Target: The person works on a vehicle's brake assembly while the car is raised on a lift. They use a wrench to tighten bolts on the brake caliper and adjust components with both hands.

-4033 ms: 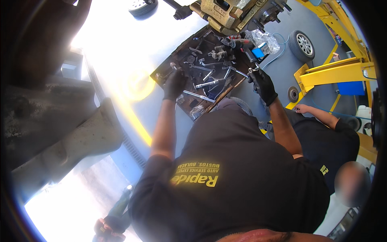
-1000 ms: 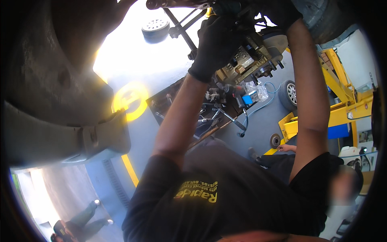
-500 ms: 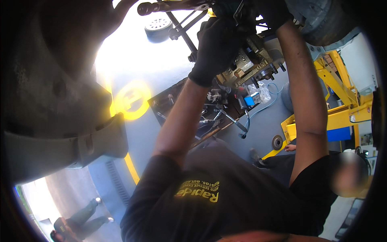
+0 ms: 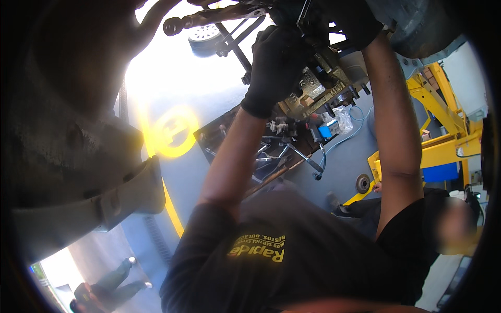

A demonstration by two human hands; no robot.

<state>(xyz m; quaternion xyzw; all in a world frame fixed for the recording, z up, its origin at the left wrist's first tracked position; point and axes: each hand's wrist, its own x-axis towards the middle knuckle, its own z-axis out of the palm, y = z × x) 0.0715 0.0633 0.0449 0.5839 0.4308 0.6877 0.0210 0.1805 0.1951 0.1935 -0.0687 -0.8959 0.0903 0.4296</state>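
Observation:
Both my hands wear black gloves and are raised to a metal wheel hub and brake assembly (image 4: 315, 86) under a vehicle. My left hand (image 4: 274, 70) is at the assembly's left side, its fingers curled closed; what they hold is hidden. Beyond it, my right hand (image 4: 355, 23) reaches up along the right side, and its fingers are lost in the dark parts. Wheel studs (image 4: 344, 98) stick out on the assembly's lower right. A metal bar with a rounded end (image 4: 209, 20) extends left above my left hand. Thin dark rods (image 4: 236, 51) hang beside that hand.
Below the assembly lies a dark tray (image 4: 209, 138) of hand tools with a blue box (image 4: 327, 130). A brake disc (image 4: 363, 183) rests on the floor near a yellow lift (image 4: 443, 148). A large body panel (image 4: 78, 156) fills the left. One person is at lower right, another at lower left.
The bar's rounded end appears lower and farther left. My left hand sits slightly lower and to the left, still at the assembly. The whole view has shifted a little; my right hand stays up in the parts.

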